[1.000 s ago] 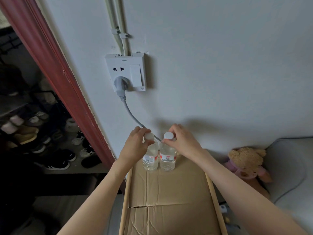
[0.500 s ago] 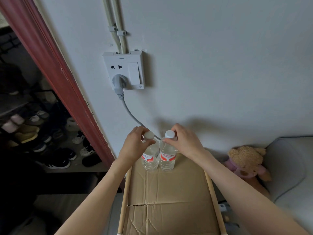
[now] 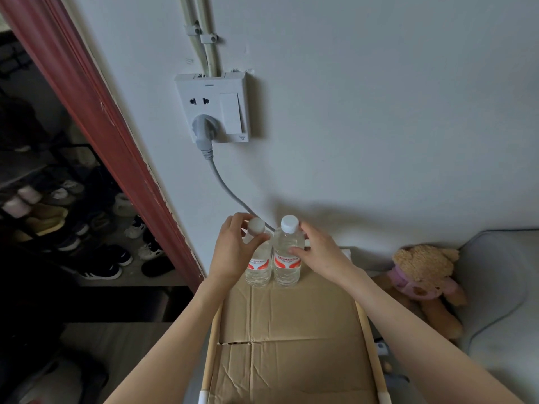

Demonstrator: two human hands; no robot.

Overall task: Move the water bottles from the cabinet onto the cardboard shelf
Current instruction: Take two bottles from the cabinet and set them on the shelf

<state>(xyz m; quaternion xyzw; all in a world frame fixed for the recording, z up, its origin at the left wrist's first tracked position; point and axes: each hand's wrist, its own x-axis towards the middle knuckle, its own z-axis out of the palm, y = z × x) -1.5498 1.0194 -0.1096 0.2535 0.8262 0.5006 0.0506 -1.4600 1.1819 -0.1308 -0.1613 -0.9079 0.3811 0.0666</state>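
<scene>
Two clear water bottles with white caps and red labels stand upright, side by side, at the far edge of the cardboard shelf [image 3: 291,322], close to the wall. My left hand [image 3: 233,252] is curled around the neck of the left water bottle [image 3: 258,269], just under its cap. My right hand [image 3: 320,255] is beside the right water bottle [image 3: 287,263] with its fingers spread. Only the thumb tip touches the bottle's shoulder, and the cap is free. The cabinet is out of view.
A wall socket [image 3: 213,109] with a grey plug and cable [image 3: 227,188] hangs above the bottles. A teddy bear [image 3: 423,272] and a grey cushion [image 3: 501,287] lie to the right. A red door frame [image 3: 96,112] and a shoe rack [image 3: 58,205] are on the left.
My right hand has come off the right bottle's cap and dropped to its side, fingers spreading. My left hand stays on the left bottle's neck. Both bottles stand where they were.
</scene>
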